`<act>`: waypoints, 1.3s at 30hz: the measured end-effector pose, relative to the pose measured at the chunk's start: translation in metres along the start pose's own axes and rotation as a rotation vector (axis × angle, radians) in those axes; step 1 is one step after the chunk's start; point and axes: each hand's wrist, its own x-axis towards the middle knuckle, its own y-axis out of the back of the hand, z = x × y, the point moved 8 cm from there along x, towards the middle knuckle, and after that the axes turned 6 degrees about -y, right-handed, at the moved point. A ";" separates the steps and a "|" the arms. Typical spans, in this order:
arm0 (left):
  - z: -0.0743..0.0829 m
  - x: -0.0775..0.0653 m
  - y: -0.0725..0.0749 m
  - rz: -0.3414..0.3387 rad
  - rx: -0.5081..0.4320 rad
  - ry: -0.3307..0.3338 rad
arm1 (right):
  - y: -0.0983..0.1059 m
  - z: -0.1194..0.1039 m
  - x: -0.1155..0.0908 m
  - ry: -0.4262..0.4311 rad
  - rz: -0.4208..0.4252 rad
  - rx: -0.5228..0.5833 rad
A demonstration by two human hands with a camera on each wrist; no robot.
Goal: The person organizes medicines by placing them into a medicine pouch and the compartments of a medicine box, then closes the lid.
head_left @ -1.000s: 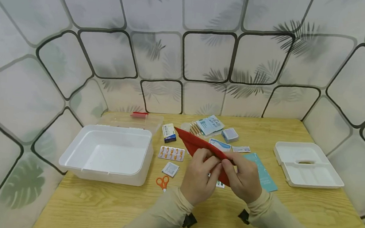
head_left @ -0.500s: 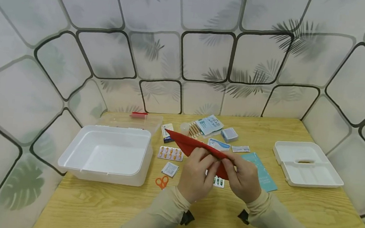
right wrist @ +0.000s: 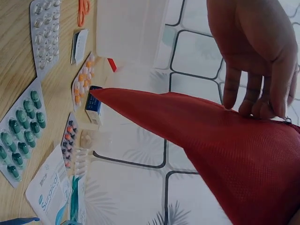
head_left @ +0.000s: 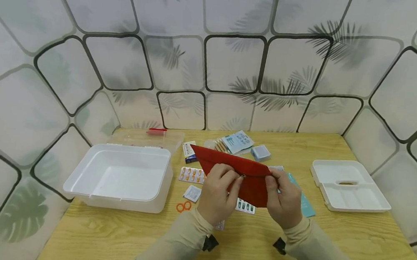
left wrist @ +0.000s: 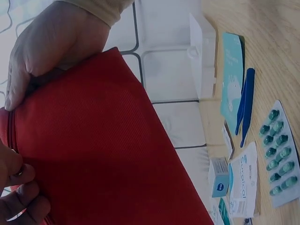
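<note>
Both hands hold a red fabric zip pouch (head_left: 256, 190) up above the table. With thumb and fingers, my left hand (head_left: 219, 194) pinches the small metal zipper pull (head_left: 243, 176) near the top edge. My right hand (head_left: 284, 199) grips the pouch's right end, thumb in front. The left wrist view shows the dark zipper (left wrist: 12, 133) running between the two hands. Seen from the right wrist, the pouch narrows to a point at its far end. Beneath it lies a blister pack of green capsules (head_left: 246, 206), partly covered.
An open white plastic box (head_left: 126, 199) stands at left, its clear lid folded back. A white compartment tray (head_left: 360, 197) sits at right. Around the pouch lie orange-handled scissors (head_left: 184, 206), orange capsules (head_left: 190, 174), a small box (head_left: 260, 152), a teal packet (head_left: 307, 206) and blue tweezers (left wrist: 247, 105).
My left hand has drawn away leftward from the right hand with the zipper pull, widening the gap between them. The pouch has turned so more of its front shows.
</note>
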 end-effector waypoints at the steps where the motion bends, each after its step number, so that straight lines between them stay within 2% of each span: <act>1: -0.002 0.000 0.000 0.000 0.004 0.007 | 0.001 0.001 0.000 -0.006 0.005 0.000; 9: -0.018 -0.003 0.003 0.004 0.043 0.065 | 0.011 0.011 0.003 -0.073 0.041 -0.021; 16: -0.026 -0.007 0.005 0.029 0.058 0.075 | 0.016 0.016 0.003 -0.095 0.062 -0.028; 29: -0.042 -0.014 0.010 0.067 0.069 0.107 | 0.030 0.036 0.001 -0.203 0.112 -0.051; 39: -0.053 -0.019 0.017 0.074 0.088 0.145 | 0.037 0.047 0.001 -0.220 0.147 -0.071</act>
